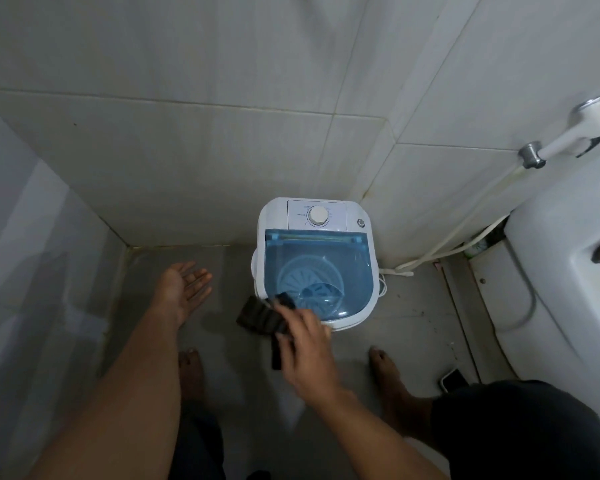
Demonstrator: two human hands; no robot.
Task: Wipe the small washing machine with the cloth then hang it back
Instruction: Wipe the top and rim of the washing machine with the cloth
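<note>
A small white washing machine (359, 317) with a clear blue lid (326, 251) and a white dial (317, 215) stands on the floor against the tiled wall. My right hand (309, 351) grips a dark cloth (262, 320) at the machine's front left corner, and part of the cloth lies over the lid's edge. Held out over the floor to the left of the machine, my left hand (184, 289) is empty, palm up, with fingers spread.
A toilet (561, 271) fills the right side, with a white spray nozzle (582, 129) and hose (465, 230) on the wall above. A phone (452, 377) lies on the floor by my right foot (390, 379). Tiled walls close in at the back and left.
</note>
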